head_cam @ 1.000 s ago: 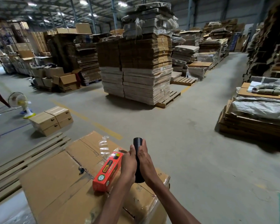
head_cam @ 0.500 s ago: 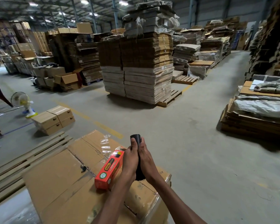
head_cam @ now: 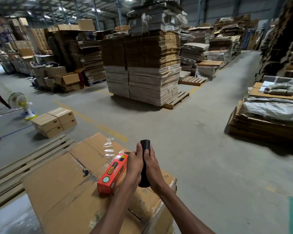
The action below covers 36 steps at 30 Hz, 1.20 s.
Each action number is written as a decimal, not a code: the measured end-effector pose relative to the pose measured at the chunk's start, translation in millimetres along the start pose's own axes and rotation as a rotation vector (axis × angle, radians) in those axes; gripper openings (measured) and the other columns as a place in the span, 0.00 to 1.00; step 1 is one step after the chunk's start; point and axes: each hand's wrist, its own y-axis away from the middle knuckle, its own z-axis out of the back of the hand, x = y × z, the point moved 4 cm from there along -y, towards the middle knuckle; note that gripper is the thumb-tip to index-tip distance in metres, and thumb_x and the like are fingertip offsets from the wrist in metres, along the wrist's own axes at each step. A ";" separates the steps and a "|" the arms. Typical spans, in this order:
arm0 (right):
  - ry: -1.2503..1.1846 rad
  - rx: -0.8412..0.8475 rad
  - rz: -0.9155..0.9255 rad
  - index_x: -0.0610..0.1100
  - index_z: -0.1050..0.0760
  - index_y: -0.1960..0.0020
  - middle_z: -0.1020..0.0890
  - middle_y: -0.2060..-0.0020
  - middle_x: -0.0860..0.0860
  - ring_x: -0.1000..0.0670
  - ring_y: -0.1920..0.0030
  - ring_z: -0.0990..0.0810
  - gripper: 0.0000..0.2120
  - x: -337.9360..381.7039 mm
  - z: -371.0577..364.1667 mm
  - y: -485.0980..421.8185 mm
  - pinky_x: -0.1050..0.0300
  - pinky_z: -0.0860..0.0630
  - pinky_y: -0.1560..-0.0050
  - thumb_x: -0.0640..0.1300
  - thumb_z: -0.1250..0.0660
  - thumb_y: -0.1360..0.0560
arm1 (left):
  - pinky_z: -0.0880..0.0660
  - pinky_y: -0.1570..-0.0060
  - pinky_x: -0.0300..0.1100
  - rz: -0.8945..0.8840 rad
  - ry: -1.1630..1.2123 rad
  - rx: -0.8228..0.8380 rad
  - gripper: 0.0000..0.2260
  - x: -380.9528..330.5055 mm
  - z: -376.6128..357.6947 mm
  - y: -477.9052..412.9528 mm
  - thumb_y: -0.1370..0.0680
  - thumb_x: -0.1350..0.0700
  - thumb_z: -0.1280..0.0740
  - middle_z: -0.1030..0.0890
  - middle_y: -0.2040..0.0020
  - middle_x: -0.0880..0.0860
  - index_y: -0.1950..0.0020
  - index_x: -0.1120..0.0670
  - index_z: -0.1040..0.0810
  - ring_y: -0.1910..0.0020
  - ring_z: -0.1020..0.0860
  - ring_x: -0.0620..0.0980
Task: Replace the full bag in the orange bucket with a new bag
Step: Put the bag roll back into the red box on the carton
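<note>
A black roll of bags (head_cam: pixel 145 145) stands nearly upright between my two hands, above a large cardboard box (head_cam: pixel 61 179). My left hand (head_cam: pixel 134 163) grips the roll from the left, and my right hand (head_cam: pixel 151 166) grips it from the right, so only the roll's top and bottom ends show. An orange carton (head_cam: pixel 112 173) for the bags lies on the box just left of my left hand. No orange bucket is in view.
Wooden planks (head_cam: pixel 24 162) lie on the floor at the left, beside small cardboard boxes (head_cam: pixel 55 121) and a floor fan (head_cam: pixel 22 104). A tall pallet of flat cardboard (head_cam: pixel 142 70) stands ahead. A low cardboard stack (head_cam: pixel 267 119) sits at the right. Grey concrete floor (head_cam: pixel 201 157) lies between.
My hands and the black roll stay in about the same place over the box; my grip shifts slightly on the roll. The view has moved a little.
</note>
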 end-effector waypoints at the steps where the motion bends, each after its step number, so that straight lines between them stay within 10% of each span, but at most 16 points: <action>1: -0.002 -0.007 -0.010 0.55 0.40 0.25 0.22 0.37 0.50 0.53 0.41 0.19 0.25 -0.4 1.7 0.1 0.54 0.19 0.45 0.61 0.47 0.19 | 0.19 0.58 0.47 0.005 0.006 0.019 0.25 1.2 -0.7 0.1 0.20 0.36 0.45 0.17 0.58 0.58 0.51 0.56 0.21 0.57 0.17 0.55; 13: -0.023 -0.177 -0.115 0.45 0.29 0.43 0.20 0.51 0.40 0.46 0.56 0.16 0.13 -9.3 17.4 -5.9 0.51 0.17 0.59 0.52 0.34 0.21 | 0.18 0.53 0.54 -0.103 -0.331 0.007 0.04 20.9 -6.3 -24.8 0.19 0.48 0.40 0.23 0.43 0.55 0.45 0.44 0.30 0.44 0.23 0.56; 18: 0.299 0.005 -0.228 0.44 0.33 0.40 0.21 0.58 0.43 0.48 0.69 0.23 0.14 -13.4 39.7 -2.7 0.54 0.25 0.71 0.45 0.35 0.23 | 0.32 0.36 0.51 -0.282 -0.877 -0.080 0.18 24.2 29.1 -40.3 0.22 0.48 0.33 0.30 0.33 0.56 0.35 0.53 0.30 0.34 0.33 0.56; 23: 0.432 0.039 -0.265 0.45 0.34 0.37 0.22 0.55 0.43 0.49 0.65 0.23 0.19 -11.6 41.6 -7.3 0.59 0.24 0.70 0.44 0.32 0.25 | 0.37 0.32 0.56 0.032 -1.143 -0.105 0.42 48.0 72.2 -69.2 0.30 0.37 0.29 0.35 0.28 0.61 0.26 0.59 0.41 0.30 0.36 0.61; 36: 0.532 0.169 -0.171 0.42 0.29 0.46 0.24 0.61 0.46 0.52 0.68 0.24 0.13 49.5 38.1 -33.6 0.62 0.24 0.71 0.41 0.30 0.27 | 0.33 0.35 0.52 -0.481 -0.935 -0.069 0.35 51.8 74.0 -38.5 0.33 0.46 0.21 0.25 0.40 0.55 0.34 0.58 0.33 0.38 0.27 0.54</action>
